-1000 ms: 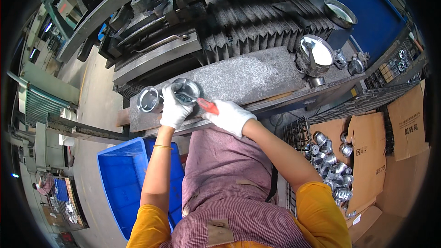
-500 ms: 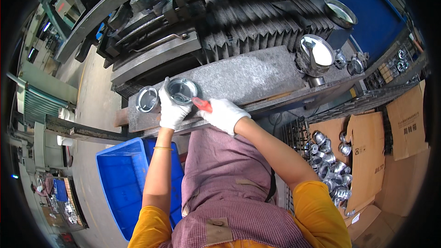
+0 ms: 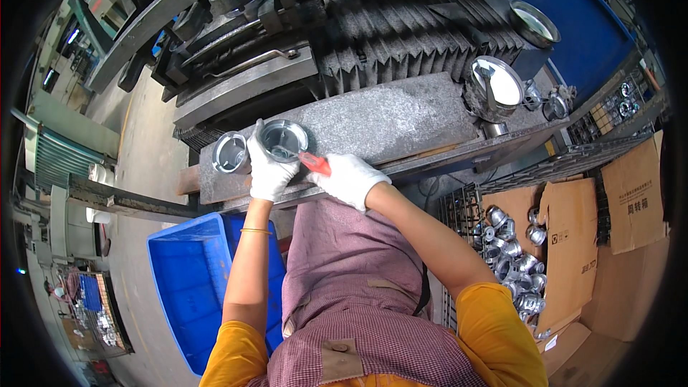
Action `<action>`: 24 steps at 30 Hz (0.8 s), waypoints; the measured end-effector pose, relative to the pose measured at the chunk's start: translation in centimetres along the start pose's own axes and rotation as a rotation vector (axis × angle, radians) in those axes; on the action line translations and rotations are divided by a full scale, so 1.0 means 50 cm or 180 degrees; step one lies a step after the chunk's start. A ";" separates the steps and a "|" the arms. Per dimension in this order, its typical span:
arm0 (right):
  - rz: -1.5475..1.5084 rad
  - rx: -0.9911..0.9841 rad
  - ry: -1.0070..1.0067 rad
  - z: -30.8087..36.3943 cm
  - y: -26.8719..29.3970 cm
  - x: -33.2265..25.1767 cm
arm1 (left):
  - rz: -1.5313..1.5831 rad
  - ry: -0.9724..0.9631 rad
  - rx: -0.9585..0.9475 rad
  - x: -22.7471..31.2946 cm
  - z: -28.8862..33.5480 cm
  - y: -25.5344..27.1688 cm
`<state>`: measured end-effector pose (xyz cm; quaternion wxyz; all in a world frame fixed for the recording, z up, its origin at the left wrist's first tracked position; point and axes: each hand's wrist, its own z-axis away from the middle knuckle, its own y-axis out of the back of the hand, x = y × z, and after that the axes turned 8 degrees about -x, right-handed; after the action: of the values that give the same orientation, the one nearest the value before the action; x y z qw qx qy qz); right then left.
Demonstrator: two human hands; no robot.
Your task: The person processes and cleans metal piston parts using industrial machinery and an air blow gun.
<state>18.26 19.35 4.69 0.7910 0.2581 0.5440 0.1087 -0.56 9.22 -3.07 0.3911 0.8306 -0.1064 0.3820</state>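
Observation:
A round, hollow metal part (image 3: 285,135) stands at the left end of the grey metal ledge, its open side up. My left hand (image 3: 269,172), in a white glove, grips its near left side with the thumb up along the wall. In my gloved right hand (image 3: 351,180) is a red-handled tool (image 3: 315,163), pointing left to the part's near right rim. The tool's tip is too small to tell its kind. Just left of my left hand sits a second metal part (image 3: 231,153) of like shape, touched by neither hand's grip.
The grey ledge (image 3: 380,116) runs right to a pot of white stuff (image 3: 498,84) with a dark stirrer in it. Behind lies a pleated machine cover (image 3: 401,39). Blue bins (image 3: 188,265) stand below left. At the right a cardboard-lined wire cage (image 3: 570,244) holds several metal parts (image 3: 512,258).
Both hands keep nearly the same place and grip. The whole view has shifted only very slightly.

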 end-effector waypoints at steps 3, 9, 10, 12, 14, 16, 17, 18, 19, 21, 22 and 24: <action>-0.0066 -0.0018 -0.0006 0.001 0.003 0.002 | -0.0045 0.0012 0.0026 0.017 0.000 -0.002; 0.0142 -0.0035 -0.0010 -0.006 0.001 0.005 | -0.0245 -0.0132 0.0095 0.038 0.000 0.004; 0.0160 -0.0039 -0.0006 -0.005 0.003 0.006 | -0.0413 -0.0200 0.0124 0.052 -0.001 0.006; 0.0222 0.0060 -0.0117 -0.001 0.010 0.011 | -0.0575 -0.0266 0.0173 0.062 -0.003 -0.001; 0.0111 0.0137 -0.0164 -0.010 0.016 0.023 | -0.0871 -0.0137 0.0287 0.068 -0.008 -0.007; -0.0016 0.0219 -0.0225 -0.023 0.021 0.028 | -0.0895 -0.0042 0.0282 0.073 -0.010 -0.009; -0.0064 0.0225 -0.0288 -0.029 0.024 0.027 | -0.0877 -0.0028 0.0271 0.074 -0.010 -0.010; -0.0114 0.0232 -0.0353 -0.035 0.025 0.027 | -0.0859 -0.0015 0.0259 0.074 -0.011 -0.011; -0.0127 0.0182 -0.0338 -0.042 0.024 0.026 | -0.0860 -0.0018 0.0265 0.072 -0.011 -0.011; -0.0108 0.0210 -0.0291 -0.054 0.016 0.040 | -0.0842 0.0025 0.0315 0.064 -0.010 -0.013; -0.0090 0.0231 -0.0248 -0.059 0.012 0.047 | -0.0841 0.0026 0.0319 0.063 -0.011 -0.013; -0.0100 0.0245 -0.0214 -0.063 0.010 0.059 | -0.0851 0.0022 0.0335 0.061 -0.013 -0.014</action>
<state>16.57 22.01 1.75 0.7999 0.2832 0.5249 0.0665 1.54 10.54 -1.03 0.3947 0.8554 0.0267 0.3344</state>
